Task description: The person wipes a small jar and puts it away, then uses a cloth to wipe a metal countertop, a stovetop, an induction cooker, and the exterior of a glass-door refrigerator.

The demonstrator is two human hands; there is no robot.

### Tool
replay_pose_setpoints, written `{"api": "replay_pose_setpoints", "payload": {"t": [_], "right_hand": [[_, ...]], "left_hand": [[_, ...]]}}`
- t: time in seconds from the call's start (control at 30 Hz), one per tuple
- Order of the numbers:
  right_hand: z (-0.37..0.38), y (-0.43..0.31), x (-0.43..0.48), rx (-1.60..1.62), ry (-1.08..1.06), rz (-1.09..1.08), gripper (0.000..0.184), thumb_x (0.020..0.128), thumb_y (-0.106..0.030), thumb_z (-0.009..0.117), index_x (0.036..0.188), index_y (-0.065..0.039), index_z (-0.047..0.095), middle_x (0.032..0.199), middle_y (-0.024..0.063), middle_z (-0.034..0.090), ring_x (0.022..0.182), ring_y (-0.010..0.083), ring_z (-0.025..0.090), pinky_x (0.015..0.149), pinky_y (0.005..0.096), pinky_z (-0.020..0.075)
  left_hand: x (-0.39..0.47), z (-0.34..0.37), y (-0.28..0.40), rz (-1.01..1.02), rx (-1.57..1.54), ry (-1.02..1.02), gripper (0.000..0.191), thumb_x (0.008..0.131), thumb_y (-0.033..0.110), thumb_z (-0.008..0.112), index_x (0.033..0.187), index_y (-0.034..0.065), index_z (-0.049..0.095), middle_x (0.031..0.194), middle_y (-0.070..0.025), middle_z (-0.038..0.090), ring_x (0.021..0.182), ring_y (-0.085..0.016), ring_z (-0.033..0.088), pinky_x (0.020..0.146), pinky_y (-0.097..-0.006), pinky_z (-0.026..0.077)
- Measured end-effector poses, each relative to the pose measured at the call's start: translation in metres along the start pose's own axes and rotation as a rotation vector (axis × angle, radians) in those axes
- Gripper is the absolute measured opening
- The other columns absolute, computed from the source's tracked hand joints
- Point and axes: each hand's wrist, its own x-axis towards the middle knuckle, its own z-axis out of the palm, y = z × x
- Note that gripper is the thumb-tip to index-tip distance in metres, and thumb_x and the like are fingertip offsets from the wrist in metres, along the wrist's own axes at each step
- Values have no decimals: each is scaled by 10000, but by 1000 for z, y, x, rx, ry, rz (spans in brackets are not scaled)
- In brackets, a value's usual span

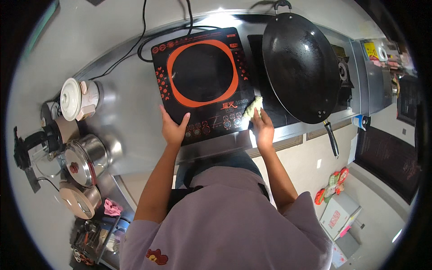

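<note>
A black induction cooktop [202, 72] with an orange ring lies on the steel counter, turned slightly askew. At its near left corner, my left hand [173, 128] grips the edge, thumb on the glass top and the fingers at the left side. My right hand [263, 128] holds a crumpled pale yellow-green cloth [253, 108] against the cooktop's near right edge, beside the control buttons. Just right of that hand, a large black wok [300, 67] rests over a gas stove [344, 72], its long handle pointing toward me.
Black power cables [143, 47] run behind the cooktop. On the left stand a small white electric pot [72, 99], a lidded steel pot [81, 162], another pot with a pinkish lid [77, 200] and a pink cloth [112, 207]. A white box [337, 216] stands at the lower right.
</note>
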Motion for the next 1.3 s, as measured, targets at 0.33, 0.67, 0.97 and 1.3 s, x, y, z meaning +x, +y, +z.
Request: {"api": "replay_pose_setpoints", "payload": {"t": [0.33, 0.67, 0.97, 1.3], "right_hand": [[70, -80, 224, -82, 151, -141, 381, 840, -155, 643, 1221, -166, 647, 1092, 173, 593, 973, 355, 590, 810, 455, 487], [87, -121, 200, -251, 134, -382, 186, 875, -182, 587, 1018, -108, 680, 960, 103, 603, 846, 293, 592, 705, 431, 476], [82, -111, 196, -257, -19, -493, 287, 855, -188, 609, 1134, -159, 672, 1028, 110, 594, 909, 295, 593, 715, 417, 511], [112, -150, 101, 29, -93, -412, 182, 879, -154, 586, 1002, -42, 657, 943, 129, 606, 820, 301, 620, 692, 426, 537]], "left_hand": [[11, -4, -2, 34, 0, -61, 1024, 742, 437, 797, 1469, -41, 255, 1386, -252, 482, 1225, -358, 539, 982, -384, 453], [12, -12, -2, -49, -40, -73, 1038, 714, 450, 815, 1470, 1, 264, 1354, -240, 510, 1187, -362, 560, 956, -404, 473], [10, -16, -7, -61, 8, -97, 1066, 701, 473, 818, 1477, 17, 246, 1368, -224, 507, 1217, -358, 543, 958, -397, 477], [15, -12, -9, -3, 17, -77, 1071, 705, 492, 808, 1477, 9, 244, 1366, -223, 506, 1213, -355, 545, 963, -397, 479]]}}
